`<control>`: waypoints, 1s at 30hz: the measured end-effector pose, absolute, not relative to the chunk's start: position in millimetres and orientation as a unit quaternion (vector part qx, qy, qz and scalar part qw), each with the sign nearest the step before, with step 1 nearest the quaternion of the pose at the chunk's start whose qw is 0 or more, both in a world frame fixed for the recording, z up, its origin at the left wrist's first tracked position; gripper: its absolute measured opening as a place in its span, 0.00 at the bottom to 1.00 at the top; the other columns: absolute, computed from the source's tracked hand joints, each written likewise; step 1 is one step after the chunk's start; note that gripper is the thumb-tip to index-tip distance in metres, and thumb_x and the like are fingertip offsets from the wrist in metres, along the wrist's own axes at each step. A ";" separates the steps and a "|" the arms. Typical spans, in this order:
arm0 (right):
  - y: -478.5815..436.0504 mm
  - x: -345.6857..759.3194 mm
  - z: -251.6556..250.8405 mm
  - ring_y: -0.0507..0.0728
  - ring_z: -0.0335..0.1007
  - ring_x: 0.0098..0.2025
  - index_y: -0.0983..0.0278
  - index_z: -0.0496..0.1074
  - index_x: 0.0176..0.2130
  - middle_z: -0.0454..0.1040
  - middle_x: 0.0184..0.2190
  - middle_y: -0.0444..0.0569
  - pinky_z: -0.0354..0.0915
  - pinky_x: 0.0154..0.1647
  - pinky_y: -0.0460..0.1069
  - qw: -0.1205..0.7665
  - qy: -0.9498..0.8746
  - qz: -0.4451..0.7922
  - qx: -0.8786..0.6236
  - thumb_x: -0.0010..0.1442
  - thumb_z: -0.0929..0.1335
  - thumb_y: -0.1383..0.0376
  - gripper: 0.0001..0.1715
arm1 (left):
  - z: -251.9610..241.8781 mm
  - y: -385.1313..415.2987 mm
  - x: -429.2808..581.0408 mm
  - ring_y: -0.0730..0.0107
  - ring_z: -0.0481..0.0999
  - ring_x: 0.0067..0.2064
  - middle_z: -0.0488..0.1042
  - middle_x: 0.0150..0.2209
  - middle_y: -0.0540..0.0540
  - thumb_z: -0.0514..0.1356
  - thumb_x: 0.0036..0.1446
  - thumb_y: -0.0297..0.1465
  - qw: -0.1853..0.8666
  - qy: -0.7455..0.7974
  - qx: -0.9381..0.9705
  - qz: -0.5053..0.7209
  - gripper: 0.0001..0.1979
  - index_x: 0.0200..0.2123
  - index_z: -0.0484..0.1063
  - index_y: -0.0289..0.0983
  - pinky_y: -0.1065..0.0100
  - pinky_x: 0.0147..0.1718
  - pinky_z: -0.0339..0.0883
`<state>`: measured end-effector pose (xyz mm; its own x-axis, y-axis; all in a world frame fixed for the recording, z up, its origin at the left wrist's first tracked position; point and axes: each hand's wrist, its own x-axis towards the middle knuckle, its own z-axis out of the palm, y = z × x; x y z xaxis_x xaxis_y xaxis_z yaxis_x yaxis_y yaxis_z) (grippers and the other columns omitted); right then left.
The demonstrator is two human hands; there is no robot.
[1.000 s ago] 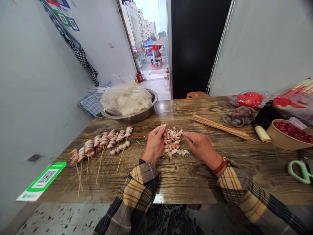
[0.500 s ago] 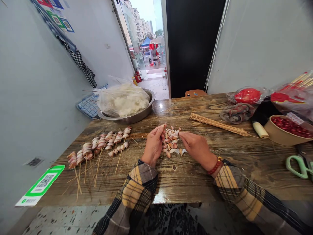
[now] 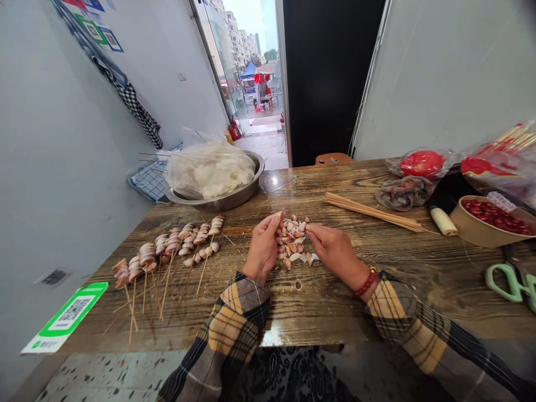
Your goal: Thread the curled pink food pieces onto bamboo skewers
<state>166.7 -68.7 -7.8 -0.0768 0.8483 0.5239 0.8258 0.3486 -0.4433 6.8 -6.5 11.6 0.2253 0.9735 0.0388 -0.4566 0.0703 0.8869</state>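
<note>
A small heap of garlic cloves [image 3: 293, 243] lies in the middle of the wooden table [image 3: 318, 301]. My left hand [image 3: 263, 248] rests at the heap's left side, its thumb and fingers pinched on one clove at the top. My right hand [image 3: 330, 247] is at the heap's right side, fingers closed in a pinch over the cloves; what they hold is hidden, possibly a thin skewer. To the left lie several skewers threaded with garlic cloves [image 3: 171, 248].
A steel basin [image 3: 234, 196] holding a plastic bag of white food stands at the back left. A bundle of bare bamboo skewers [image 3: 372, 213] lies to the right. Farther right are a brown bowl of red berries [image 3: 488, 222], green-handled scissors [image 3: 508, 279] and red bags.
Both hands stay at the garlic heap with almost no movement. The view has shifted slightly.
</note>
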 end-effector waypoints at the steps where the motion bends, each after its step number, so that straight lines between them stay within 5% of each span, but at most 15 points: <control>1: -68.5 166.9 -8.1 0.56 0.75 0.40 0.60 0.74 0.42 0.79 0.41 0.49 0.65 0.39 0.47 0.374 -0.733 0.018 -0.568 0.67 0.59 0.65 0.15 | 12.5 -6.7 6.7 0.82 0.61 0.22 0.65 0.22 0.53 0.69 0.45 0.37 0.663 0.312 0.417 0.538 0.16 0.35 0.78 0.33 0.76 0.20 0.56; 17: -59.2 163.4 -5.6 0.56 0.74 0.34 0.62 0.74 0.39 0.78 0.32 0.48 0.63 0.36 0.48 0.427 -0.716 0.077 -0.547 0.68 0.59 0.63 0.15 | 7.5 -21.9 18.1 0.76 0.70 0.20 0.70 0.25 0.52 0.63 0.53 0.44 0.693 0.302 0.499 0.424 0.17 0.37 0.72 0.35 0.74 0.17 0.62; 30: -63.4 166.5 -1.9 0.55 0.72 0.34 0.62 0.73 0.39 0.77 0.32 0.48 0.63 0.37 0.47 0.421 -0.734 0.092 -0.525 0.68 0.59 0.63 0.14 | 14.2 -21.0 14.1 0.79 0.67 0.20 0.67 0.24 0.52 0.60 0.54 0.49 0.662 0.316 0.537 0.416 0.20 0.32 0.69 0.35 0.77 0.14 0.53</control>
